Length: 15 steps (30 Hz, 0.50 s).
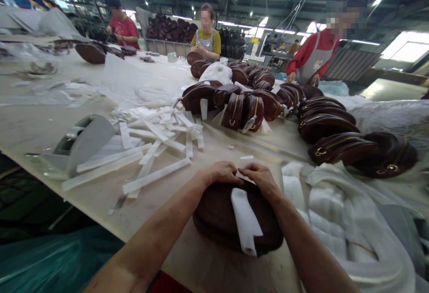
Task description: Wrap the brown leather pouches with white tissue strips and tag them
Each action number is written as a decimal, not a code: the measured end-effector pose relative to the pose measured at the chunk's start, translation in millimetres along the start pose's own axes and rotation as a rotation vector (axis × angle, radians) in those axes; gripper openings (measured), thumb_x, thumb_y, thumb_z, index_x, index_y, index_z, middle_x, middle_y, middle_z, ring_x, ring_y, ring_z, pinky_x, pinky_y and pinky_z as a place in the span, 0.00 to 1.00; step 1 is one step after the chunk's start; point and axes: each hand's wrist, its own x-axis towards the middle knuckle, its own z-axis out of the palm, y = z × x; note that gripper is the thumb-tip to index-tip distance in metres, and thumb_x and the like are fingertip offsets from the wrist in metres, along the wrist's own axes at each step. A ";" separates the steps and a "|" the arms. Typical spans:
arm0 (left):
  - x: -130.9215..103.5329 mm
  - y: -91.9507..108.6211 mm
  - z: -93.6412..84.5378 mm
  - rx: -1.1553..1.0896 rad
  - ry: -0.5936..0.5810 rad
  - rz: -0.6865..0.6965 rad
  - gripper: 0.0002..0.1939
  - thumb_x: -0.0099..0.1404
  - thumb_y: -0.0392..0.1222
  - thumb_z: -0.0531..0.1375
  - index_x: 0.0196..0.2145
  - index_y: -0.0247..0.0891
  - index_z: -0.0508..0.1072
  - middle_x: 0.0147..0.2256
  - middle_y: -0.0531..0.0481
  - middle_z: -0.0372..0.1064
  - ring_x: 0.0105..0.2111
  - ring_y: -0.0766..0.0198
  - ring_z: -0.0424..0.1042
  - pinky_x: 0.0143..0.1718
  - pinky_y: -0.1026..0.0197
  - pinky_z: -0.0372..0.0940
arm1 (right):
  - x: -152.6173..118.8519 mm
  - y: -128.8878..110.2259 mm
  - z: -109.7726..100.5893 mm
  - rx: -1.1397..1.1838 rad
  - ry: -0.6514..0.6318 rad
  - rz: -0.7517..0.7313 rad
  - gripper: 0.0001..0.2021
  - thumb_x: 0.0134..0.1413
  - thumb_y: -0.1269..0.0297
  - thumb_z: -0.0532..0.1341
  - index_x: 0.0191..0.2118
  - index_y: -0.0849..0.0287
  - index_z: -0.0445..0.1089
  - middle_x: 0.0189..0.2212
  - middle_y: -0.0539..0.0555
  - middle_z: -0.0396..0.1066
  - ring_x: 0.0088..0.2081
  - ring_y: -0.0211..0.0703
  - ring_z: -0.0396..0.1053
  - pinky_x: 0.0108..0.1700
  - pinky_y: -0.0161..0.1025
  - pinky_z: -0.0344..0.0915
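A dark brown bag (214, 212) lies on the table right in front of me, with a white strip (244, 221) draped across its near face. My left hand (223, 172) rests at the bag's far upper edge, its fingers curled and closed on that edge. Beside it, my right hand (261, 177) has thumb and fingers pinched on another white strip (247, 172) at the same edge. The bag's far side is hidden from me.
Loose white strips (157, 177) lie in a pile to the left, near a grey tape dispenser (90, 141). Many brown zipped bags (328, 119) stand ahead and right. White padding (328, 208) lies at right. Three co-workers, one a person in a grey apron (315, 60), stand around the table.
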 end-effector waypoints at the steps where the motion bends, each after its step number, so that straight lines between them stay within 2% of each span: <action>1: 1.6 -1.1 1.0 -0.007 -0.007 -0.008 0.19 0.56 0.57 0.60 0.30 0.36 0.75 0.22 0.55 0.64 0.25 0.67 0.63 0.26 0.66 0.53 | -1.4 -1.4 -1.0 0.042 -0.022 -0.016 0.12 0.35 0.56 0.64 0.21 0.60 0.68 0.19 0.46 0.68 0.25 0.36 0.64 0.31 0.34 0.61; 7: 10.8 -5.5 5.2 -0.047 -0.057 -0.013 0.20 0.56 0.56 0.60 0.30 0.33 0.75 0.23 0.54 0.65 0.25 0.67 0.63 0.26 0.67 0.56 | -15.5 -10.4 -2.5 0.161 -0.110 -0.082 0.14 0.36 0.53 0.65 0.24 0.61 0.73 0.22 0.50 0.72 0.27 0.39 0.67 0.34 0.37 0.63; 11: 19.3 -8.7 7.8 -0.051 -0.056 0.020 0.16 0.54 0.49 0.63 0.34 0.32 0.75 0.30 0.51 0.70 0.32 0.63 0.66 0.32 0.67 0.59 | -35.6 -8.8 -2.1 0.076 -0.029 -0.215 0.11 0.39 0.55 0.66 0.28 0.57 0.77 0.29 0.51 0.76 0.34 0.44 0.71 0.41 0.40 0.65; 15: 18.8 -10.6 9.0 -0.070 -0.043 0.053 0.17 0.53 0.43 0.62 0.41 0.34 0.73 0.38 0.49 0.71 0.39 0.60 0.67 0.38 0.66 0.61 | -63.6 -5.4 -5.0 -0.123 0.049 -0.445 0.09 0.49 0.57 0.64 0.32 0.55 0.77 0.31 0.51 0.76 0.35 0.45 0.72 0.40 0.39 0.67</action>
